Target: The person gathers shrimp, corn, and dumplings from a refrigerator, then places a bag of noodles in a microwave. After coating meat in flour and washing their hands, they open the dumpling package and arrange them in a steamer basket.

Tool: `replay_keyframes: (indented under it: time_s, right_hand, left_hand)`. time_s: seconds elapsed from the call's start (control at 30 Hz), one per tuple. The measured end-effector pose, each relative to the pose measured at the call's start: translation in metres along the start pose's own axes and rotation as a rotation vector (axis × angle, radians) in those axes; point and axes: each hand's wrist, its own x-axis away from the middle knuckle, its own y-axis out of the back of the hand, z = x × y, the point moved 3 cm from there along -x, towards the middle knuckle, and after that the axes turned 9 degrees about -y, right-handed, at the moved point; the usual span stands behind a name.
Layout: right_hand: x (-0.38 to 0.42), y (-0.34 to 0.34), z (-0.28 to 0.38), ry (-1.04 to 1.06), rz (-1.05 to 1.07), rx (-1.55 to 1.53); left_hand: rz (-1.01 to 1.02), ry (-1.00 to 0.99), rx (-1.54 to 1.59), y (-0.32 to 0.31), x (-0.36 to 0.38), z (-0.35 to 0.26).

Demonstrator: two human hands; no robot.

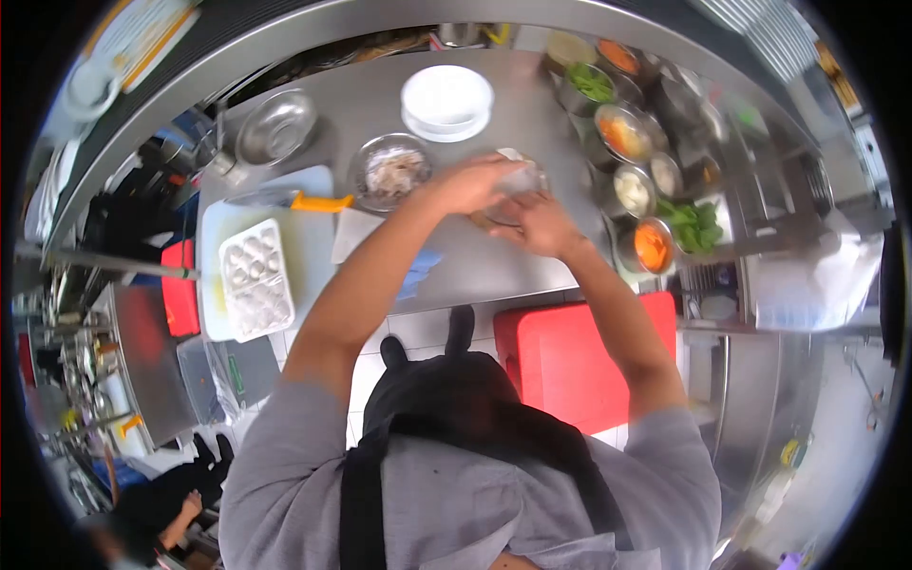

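Over the steel counter (pixel 456 271), my left hand (pixel 480 182) and my right hand (pixel 540 224) meet at a clear, roundish thing (pixel 530 177), perhaps a container or plastic wrap; blur hides its exact kind. The fingers of my left hand curl at its upper left side, while those of my right hand bend over its lower edge. Left of my hands is a metal bowl (pixel 361 180) with pale, shredded-looking food (pixel 395 173) inside. Stacked white bowls (pixel 446 95) stand just beyond my hands.
On the left, a white cutting board (pixel 318 180) bears a yellow-handled knife (pixel 321 202) and a white tray (pixel 255 277). Behind it sits a metal bowl (pixel 275 126). Several ingredient bowls (pixel 632 190) line the right, beside leafy greens (pixel 698 226). A red bin (pixel 570 366) stands below; another person (pixel 166 508) is lower left.
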Motion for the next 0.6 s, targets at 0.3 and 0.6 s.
replay_keyframes:
  time_s: [0.3,0.6]
  right_hand:
    - [-0.004,0.026,0.123,-0.497,-0.389,-0.527]
    - [-0.093,-0.043,0.274,-0.320,-0.433,-0.170]
  left_hand:
    - [-1.049,1.098,-0.105,0.085,0.447,-0.051]
    - [-0.619,1.373,0.015,0.089,0.537,0.041]
